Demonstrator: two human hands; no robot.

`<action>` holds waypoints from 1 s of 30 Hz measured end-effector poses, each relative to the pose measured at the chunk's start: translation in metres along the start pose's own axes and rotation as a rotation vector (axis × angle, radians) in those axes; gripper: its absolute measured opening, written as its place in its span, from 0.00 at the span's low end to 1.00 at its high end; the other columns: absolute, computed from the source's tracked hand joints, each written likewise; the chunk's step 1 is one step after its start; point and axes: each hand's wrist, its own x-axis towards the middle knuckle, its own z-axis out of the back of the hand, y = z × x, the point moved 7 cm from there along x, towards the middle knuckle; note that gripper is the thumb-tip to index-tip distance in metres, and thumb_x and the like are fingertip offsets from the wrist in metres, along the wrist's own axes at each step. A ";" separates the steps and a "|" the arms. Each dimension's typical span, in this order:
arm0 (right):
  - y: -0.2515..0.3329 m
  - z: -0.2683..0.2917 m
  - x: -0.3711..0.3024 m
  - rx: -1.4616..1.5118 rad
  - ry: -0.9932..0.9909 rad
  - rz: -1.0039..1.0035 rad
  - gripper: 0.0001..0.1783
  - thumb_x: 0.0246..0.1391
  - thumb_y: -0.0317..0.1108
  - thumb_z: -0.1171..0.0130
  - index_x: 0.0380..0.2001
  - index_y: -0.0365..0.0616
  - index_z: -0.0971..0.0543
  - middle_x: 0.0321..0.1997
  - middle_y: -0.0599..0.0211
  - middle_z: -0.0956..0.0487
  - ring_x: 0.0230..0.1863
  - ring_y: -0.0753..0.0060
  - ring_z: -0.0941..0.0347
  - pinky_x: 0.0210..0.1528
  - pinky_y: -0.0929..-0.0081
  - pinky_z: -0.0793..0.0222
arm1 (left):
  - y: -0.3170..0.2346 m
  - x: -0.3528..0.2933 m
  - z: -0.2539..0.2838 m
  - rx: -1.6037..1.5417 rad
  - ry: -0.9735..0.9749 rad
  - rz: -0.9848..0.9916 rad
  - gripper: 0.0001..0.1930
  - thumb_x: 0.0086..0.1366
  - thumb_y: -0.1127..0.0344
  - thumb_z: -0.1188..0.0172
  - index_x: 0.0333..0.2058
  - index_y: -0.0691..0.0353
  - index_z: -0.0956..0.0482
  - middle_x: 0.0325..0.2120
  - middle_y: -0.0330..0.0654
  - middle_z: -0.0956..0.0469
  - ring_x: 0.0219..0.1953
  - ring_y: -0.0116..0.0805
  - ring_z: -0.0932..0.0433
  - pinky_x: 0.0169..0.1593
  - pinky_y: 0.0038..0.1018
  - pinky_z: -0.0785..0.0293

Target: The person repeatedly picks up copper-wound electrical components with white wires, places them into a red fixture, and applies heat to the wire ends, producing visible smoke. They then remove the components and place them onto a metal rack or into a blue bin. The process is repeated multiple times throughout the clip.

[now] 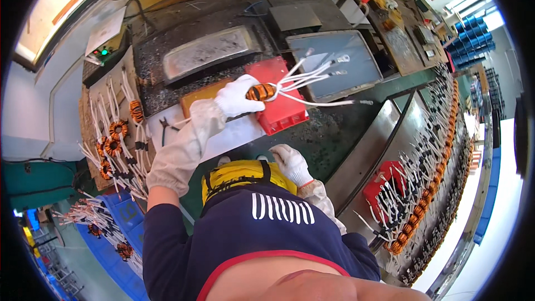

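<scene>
My left hand [237,99], in a white glove and a pale sleeve guard, is closed around an orange copper-wound ring coil [260,92]. Several white leads [295,82] fan out from the coil to the right and end in metal lugs. Below the coil stands a red plastic box [283,112]. My right hand [290,164], also gloved, is near the yellow apron [239,177] at my waist. Its fingers are curled in and nothing shows in them. A pair of dark-handled pliers [164,128] lies left of my left forearm.
Beyond the box sits a rectangular metal basin [209,51] with a silvery surface. A grey-blue tray [337,58] stands right of it. Finished-looking coils [114,145] lie on a board at left; a long row of coils [426,198] fills the right bench. A blue crate [120,214] is at lower left.
</scene>
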 end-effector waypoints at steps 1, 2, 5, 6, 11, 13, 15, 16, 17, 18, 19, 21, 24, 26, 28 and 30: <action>-0.007 0.006 -0.004 -0.007 0.000 -0.004 0.09 0.55 0.31 0.44 0.39 0.45 0.21 0.42 0.59 0.20 0.43 0.52 0.23 0.45 0.59 0.27 | -0.011 0.013 -0.013 0.042 0.064 0.004 0.33 0.46 0.49 0.30 0.50 0.59 0.26 0.47 0.45 0.26 0.50 0.44 0.23 0.54 0.33 0.29; -0.013 0.012 -0.007 -0.015 -0.003 -0.006 0.09 0.55 0.31 0.44 0.39 0.45 0.21 0.42 0.59 0.20 0.43 0.52 0.23 0.45 0.59 0.27 | -0.016 0.026 -0.025 0.040 0.087 -0.009 0.32 0.46 0.49 0.30 0.49 0.59 0.25 0.47 0.45 0.26 0.49 0.44 0.23 0.54 0.33 0.29; -0.025 0.033 -0.016 -0.033 0.022 -0.037 0.09 0.55 0.32 0.44 0.39 0.45 0.21 0.42 0.59 0.21 0.43 0.52 0.23 0.45 0.60 0.27 | -0.023 0.056 -0.053 0.079 0.165 -0.052 0.31 0.47 0.48 0.31 0.48 0.58 0.24 0.46 0.45 0.26 0.49 0.45 0.23 0.53 0.34 0.29; -0.027 0.040 -0.017 -0.025 0.015 -0.035 0.09 0.55 0.31 0.44 0.39 0.45 0.21 0.42 0.59 0.21 0.43 0.52 0.23 0.45 0.60 0.27 | -0.027 0.063 -0.059 0.099 0.195 -0.066 0.31 0.47 0.48 0.31 0.47 0.58 0.24 0.46 0.46 0.26 0.48 0.46 0.23 0.53 0.35 0.29; -0.015 0.079 0.000 0.053 -0.070 0.096 0.09 0.54 0.28 0.45 0.39 0.45 0.22 0.42 0.59 0.21 0.43 0.52 0.24 0.45 0.61 0.27 | -0.038 0.065 -0.054 0.171 0.218 -0.012 0.31 0.48 0.47 0.32 0.48 0.58 0.25 0.46 0.48 0.26 0.49 0.49 0.24 0.54 0.37 0.30; 0.006 0.101 0.022 0.066 -0.111 0.196 0.12 0.50 0.22 0.44 0.40 0.42 0.22 0.42 0.56 0.21 0.45 0.52 0.24 0.47 0.64 0.27 | -0.043 0.053 -0.051 0.153 0.143 0.002 0.31 0.49 0.48 0.33 0.50 0.57 0.26 0.48 0.48 0.27 0.50 0.50 0.25 0.55 0.38 0.30; 0.028 0.125 0.045 0.035 -0.219 0.311 0.14 0.48 0.20 0.42 0.41 0.42 0.22 0.42 0.55 0.21 0.45 0.52 0.24 0.48 0.64 0.28 | -0.052 0.040 -0.050 0.233 -0.131 -0.154 0.30 0.52 0.53 0.34 0.52 0.57 0.28 0.50 0.49 0.28 0.53 0.51 0.27 0.57 0.40 0.32; 0.036 0.134 0.057 0.024 -0.279 0.358 0.15 0.48 0.19 0.42 0.41 0.41 0.22 0.43 0.55 0.21 0.46 0.52 0.24 0.49 0.64 0.28 | -0.057 0.027 -0.049 0.264 -0.300 -0.174 0.29 0.52 0.55 0.34 0.52 0.57 0.28 0.50 0.48 0.28 0.54 0.50 0.28 0.58 0.40 0.32; 0.040 0.142 0.069 0.015 -0.343 0.402 0.17 0.47 0.18 0.42 0.42 0.41 0.22 0.43 0.56 0.21 0.46 0.51 0.24 0.50 0.64 0.29 | -0.070 0.011 -0.046 0.302 -0.464 -0.197 0.29 0.51 0.58 0.34 0.52 0.57 0.28 0.51 0.48 0.28 0.54 0.49 0.28 0.58 0.40 0.32; 0.038 0.145 0.084 0.020 -0.297 0.383 0.18 0.47 0.19 0.42 0.44 0.40 0.23 0.46 0.54 0.22 0.49 0.51 0.25 0.52 0.64 0.29 | -0.076 -0.006 -0.047 0.231 -0.569 -0.239 0.29 0.51 0.60 0.33 0.53 0.57 0.28 0.51 0.47 0.28 0.53 0.49 0.28 0.57 0.40 0.31; 0.038 0.147 0.098 -0.031 -0.284 0.404 0.22 0.47 0.22 0.39 0.49 0.40 0.26 0.51 0.52 0.24 0.52 0.50 0.27 0.54 0.65 0.30 | -0.080 -0.025 -0.047 0.164 -0.675 -0.282 0.29 0.51 0.62 0.33 0.53 0.56 0.28 0.52 0.46 0.28 0.53 0.48 0.27 0.56 0.40 0.31; 0.040 0.147 0.121 -0.114 -0.217 0.391 0.25 0.47 0.30 0.36 0.51 0.43 0.27 0.54 0.53 0.27 0.53 0.48 0.29 0.54 0.60 0.32 | -0.079 -0.051 -0.053 0.128 -0.696 -0.219 0.28 0.51 0.63 0.33 0.53 0.56 0.27 0.52 0.46 0.28 0.52 0.48 0.27 0.54 0.39 0.29; 0.034 0.128 0.150 -0.223 0.052 0.386 0.29 0.44 0.37 0.33 0.52 0.45 0.28 0.53 0.55 0.27 0.52 0.49 0.28 0.53 0.59 0.31 | -0.035 -0.069 -0.075 -0.127 -0.533 0.034 0.24 0.58 0.60 0.36 0.53 0.57 0.26 0.48 0.45 0.24 0.49 0.42 0.24 0.53 0.37 0.28; 0.027 0.118 0.162 -0.247 0.215 0.343 0.29 0.44 0.36 0.32 0.52 0.47 0.28 0.52 0.56 0.25 0.51 0.50 0.27 0.52 0.59 0.30 | -0.003 -0.080 -0.094 -0.491 -0.350 0.232 0.21 0.63 0.59 0.39 0.53 0.59 0.26 0.46 0.45 0.22 0.48 0.38 0.23 0.53 0.34 0.27; 0.027 0.114 0.165 -0.266 0.259 0.376 0.29 0.43 0.36 0.32 0.51 0.48 0.27 0.50 0.57 0.24 0.50 0.50 0.26 0.51 0.60 0.29 | 0.036 -0.087 -0.110 -1.030 -0.454 0.293 0.20 0.66 0.59 0.42 0.53 0.61 0.26 0.45 0.45 0.22 0.48 0.36 0.23 0.53 0.33 0.27; 0.029 0.113 0.165 -0.261 0.207 0.455 0.29 0.43 0.36 0.32 0.51 0.48 0.27 0.49 0.58 0.24 0.50 0.50 0.26 0.51 0.60 0.29 | 0.055 -0.088 -0.115 -1.528 -0.589 0.368 0.17 0.69 0.61 0.46 0.52 0.64 0.26 0.46 0.45 0.22 0.48 0.36 0.23 0.53 0.33 0.26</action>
